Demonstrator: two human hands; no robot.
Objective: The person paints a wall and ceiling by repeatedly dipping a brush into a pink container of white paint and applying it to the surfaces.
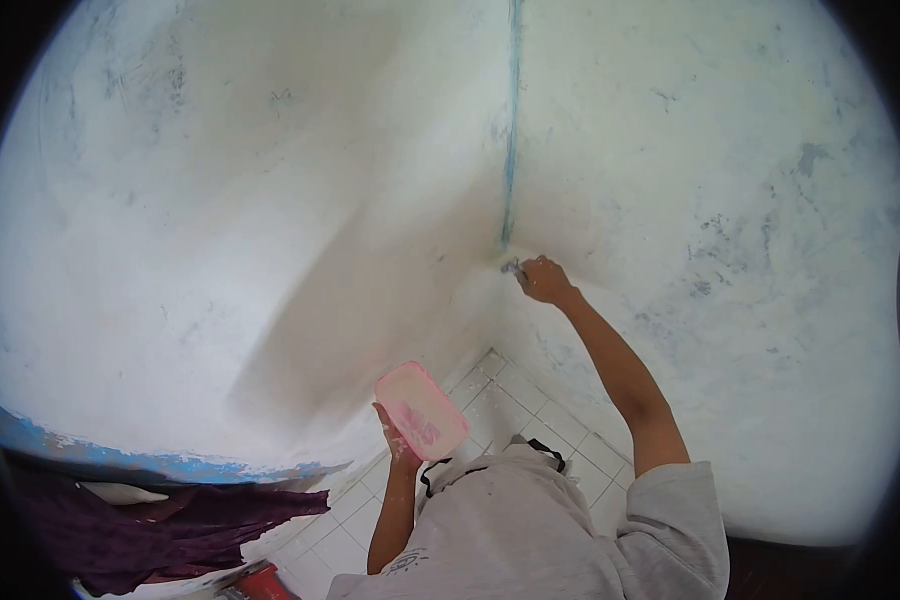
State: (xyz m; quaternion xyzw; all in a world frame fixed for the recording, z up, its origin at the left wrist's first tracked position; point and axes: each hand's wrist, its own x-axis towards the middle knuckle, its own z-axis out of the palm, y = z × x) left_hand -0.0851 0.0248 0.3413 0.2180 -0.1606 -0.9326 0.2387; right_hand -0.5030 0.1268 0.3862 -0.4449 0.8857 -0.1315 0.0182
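Observation:
My right hand (546,280) is closed round the handle of a paintbrush (511,267), held out at the corner where two whitish walls meet. The brush touches or nearly touches the corner, just below the lower end of a blue-green strip (513,120) that runs down from above. Lower and to the left, my left hand (397,440) grips a pink plastic tub (418,426) by its side. White paint coats the inside of the tub, with pink showing through in the middle. The brush's bristles are hard to make out.
The left wall (320,200) and right wall (710,200) bear patchy white paint with grey marks. White floor tiles (515,390) lie below the corner. At lower left are a dark purple cloth (170,525), a flaking blue edge (150,455) and a red object (265,582).

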